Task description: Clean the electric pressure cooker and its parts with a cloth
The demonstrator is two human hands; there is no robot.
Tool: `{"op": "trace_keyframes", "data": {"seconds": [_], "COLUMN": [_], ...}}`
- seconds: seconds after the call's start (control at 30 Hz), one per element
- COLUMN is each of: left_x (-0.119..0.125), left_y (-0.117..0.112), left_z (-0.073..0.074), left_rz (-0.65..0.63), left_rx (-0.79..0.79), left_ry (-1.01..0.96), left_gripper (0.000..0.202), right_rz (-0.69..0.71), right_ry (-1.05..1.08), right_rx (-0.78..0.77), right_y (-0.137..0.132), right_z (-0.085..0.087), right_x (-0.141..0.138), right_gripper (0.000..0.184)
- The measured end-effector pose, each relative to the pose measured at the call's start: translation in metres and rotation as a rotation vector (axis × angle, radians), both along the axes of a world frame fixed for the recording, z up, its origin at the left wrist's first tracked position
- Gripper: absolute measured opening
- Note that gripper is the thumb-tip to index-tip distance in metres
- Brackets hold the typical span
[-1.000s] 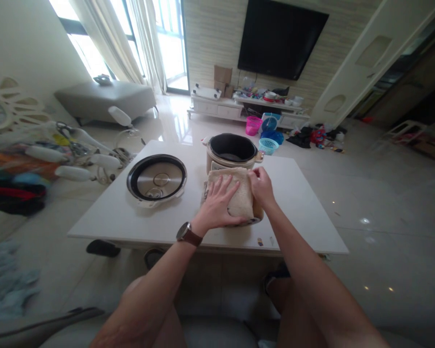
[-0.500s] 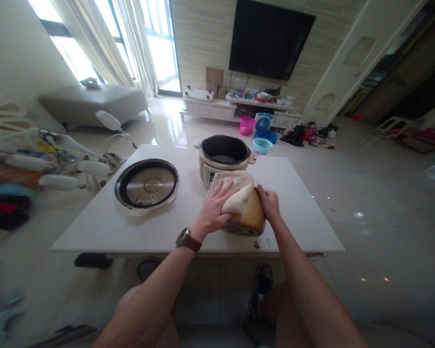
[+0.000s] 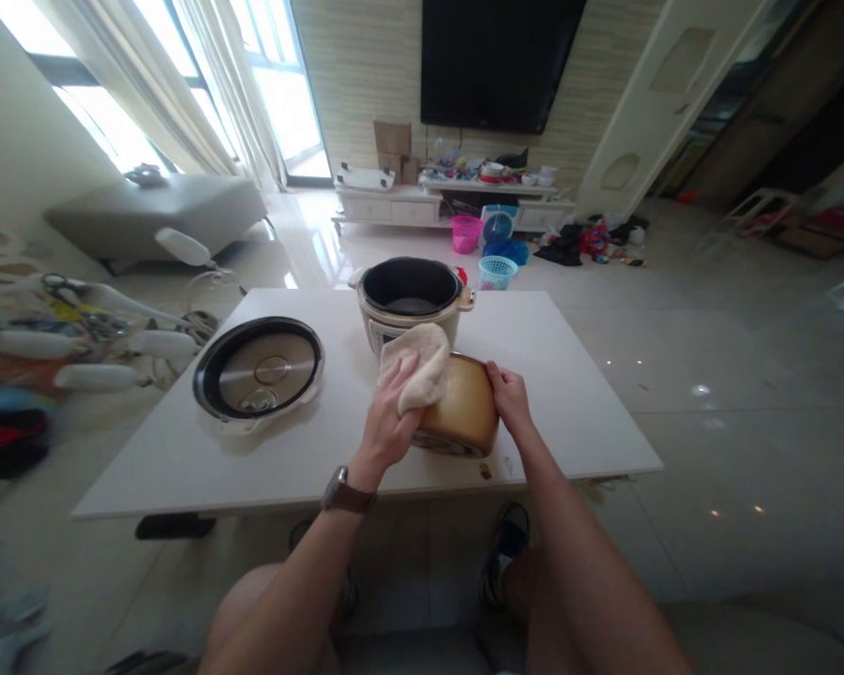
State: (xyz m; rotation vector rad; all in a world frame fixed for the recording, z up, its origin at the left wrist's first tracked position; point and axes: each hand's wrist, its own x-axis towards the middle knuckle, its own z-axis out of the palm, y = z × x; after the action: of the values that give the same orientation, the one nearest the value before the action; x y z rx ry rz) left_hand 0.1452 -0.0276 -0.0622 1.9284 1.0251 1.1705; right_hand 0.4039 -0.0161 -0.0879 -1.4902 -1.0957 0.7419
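Note:
A gold-coloured inner pot point(image 3: 468, 403) is tilted above the near part of the white table point(image 3: 563, 394). My right hand point(image 3: 510, 394) grips its rim on the right side. With my left hand point(image 3: 390, 412), a watch on its wrist, I hold a cream cloth point(image 3: 426, 361) against the pot's left side. Behind the pot stands the pressure cooker body point(image 3: 412, 305), its dark inside facing up and its front panel partly covered by the cloth. To the left lies the cooker lid point(image 3: 271, 370), underside up, showing a metal plate and black ring.
Small scraps point(image 3: 485, 471) lie near the table's front edge. Beyond the table are a light blue basket point(image 3: 498, 272), a pink bin point(image 3: 466, 234) and a cluttered TV cabinet point(image 3: 408, 208). A lamp with white shades point(image 3: 161, 344) stands close on the left.
The cloth in my left hand has shifted up and left on the pot, baring more of its gold side. My right hand still grips the rim. The whole view has shifted slightly.

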Motion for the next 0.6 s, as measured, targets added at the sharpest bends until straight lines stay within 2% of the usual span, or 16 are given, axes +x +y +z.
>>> {"op": "trace_keyframes", "data": {"seconds": [0.07,0.13,0.2,0.3,0.4,0.47,0.6], "left_x": [0.006,0.013,0.02,0.022,0.015,0.008,0.001], "left_y": [-0.009,-0.015,-0.018,-0.016,-0.007,0.001,0.019], "left_z": [0.017,0.027,0.032,0.029,0.022,0.013,-0.017], "left_rz": [-0.11,-0.16,-0.177,-0.186,-0.144,-0.086,0.081], "left_rx": [0.121,0.193,0.232,0.241,0.184,0.108,-0.152], "left_ry": [0.247,0.385,0.435,0.433,0.351,0.224,-0.222], "left_gripper": [0.066,0.077,0.086,0.088,0.084,0.077,0.059], "right_rz": [0.03,0.071,0.104,0.071,0.013,0.0,0.006], "right_ry": [-0.023,-0.018,-0.003,-0.049,-0.167,-0.22,-0.182], "right_rx": [0.029,0.076,0.092,0.029,-0.016,-0.011,-0.014], "right_y": [0.002,0.003,0.003,0.004,0.007,0.01,0.014], "right_z": [0.008,0.017,0.026,0.034,0.037,0.037,0.03], "right_x": [-0.003,-0.004,-0.006,-0.011,-0.015,-0.017,-0.011], "right_gripper": [0.062,0.05,0.043,0.048,0.062,0.069,0.077]}}
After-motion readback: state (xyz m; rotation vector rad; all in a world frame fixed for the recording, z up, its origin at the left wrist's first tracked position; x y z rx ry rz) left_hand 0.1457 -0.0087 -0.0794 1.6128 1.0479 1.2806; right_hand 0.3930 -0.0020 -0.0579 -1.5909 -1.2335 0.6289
